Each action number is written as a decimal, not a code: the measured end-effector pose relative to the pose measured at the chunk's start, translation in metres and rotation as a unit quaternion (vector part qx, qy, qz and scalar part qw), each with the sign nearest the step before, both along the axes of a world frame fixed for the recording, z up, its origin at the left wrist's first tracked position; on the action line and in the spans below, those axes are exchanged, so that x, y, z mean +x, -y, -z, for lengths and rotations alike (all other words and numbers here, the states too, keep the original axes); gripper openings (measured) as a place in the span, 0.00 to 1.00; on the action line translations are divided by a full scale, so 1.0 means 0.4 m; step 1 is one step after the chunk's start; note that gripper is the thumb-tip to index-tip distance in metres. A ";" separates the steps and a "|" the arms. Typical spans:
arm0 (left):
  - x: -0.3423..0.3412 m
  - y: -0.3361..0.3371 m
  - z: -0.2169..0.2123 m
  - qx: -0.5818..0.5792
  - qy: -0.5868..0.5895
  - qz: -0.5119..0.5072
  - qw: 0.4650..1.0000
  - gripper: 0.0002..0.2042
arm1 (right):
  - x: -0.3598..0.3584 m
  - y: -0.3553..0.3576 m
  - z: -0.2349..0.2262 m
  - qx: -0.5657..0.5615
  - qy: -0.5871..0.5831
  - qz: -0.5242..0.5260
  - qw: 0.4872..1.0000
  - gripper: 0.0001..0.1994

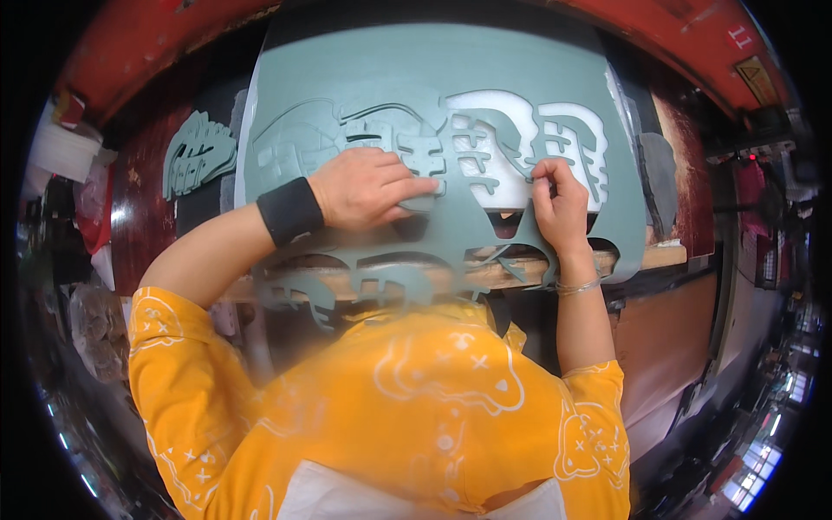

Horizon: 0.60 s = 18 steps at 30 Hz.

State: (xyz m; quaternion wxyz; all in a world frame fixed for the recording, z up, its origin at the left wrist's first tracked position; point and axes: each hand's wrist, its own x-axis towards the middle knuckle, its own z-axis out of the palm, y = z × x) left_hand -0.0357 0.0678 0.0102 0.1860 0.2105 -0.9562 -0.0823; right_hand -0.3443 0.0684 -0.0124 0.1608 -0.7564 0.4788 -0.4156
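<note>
A large grey-green sheet [520,61] with shaped cuts lies in front of me. My left hand [368,186], with a black wristband, is over its middle-left, the forefinger lying across a slotted cut-out piece [420,152] and the thumb below; the fingers seem closed on its lower part, though their undersides are hidden. To the right, my right hand [562,204] is pinched at the sheet's narrow web between two cut openings. White backing [485,156] shows through those openings. At the left, another slotted shape [303,130] still sits within its outline.
A small stack of cut green pieces [199,156] is on the left side of the table. Red machine framing [737,52] curves across the far edge. The sheet's near part hangs over a wooden table edge [663,256]. Bagged items [95,329] are at the lower left.
</note>
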 end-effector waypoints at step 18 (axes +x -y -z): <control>0.070 0.147 -0.094 0.551 -0.570 -0.103 0.601 0.19 | 0.205 0.050 -0.222 -0.145 -0.112 -0.013 0.983 0.22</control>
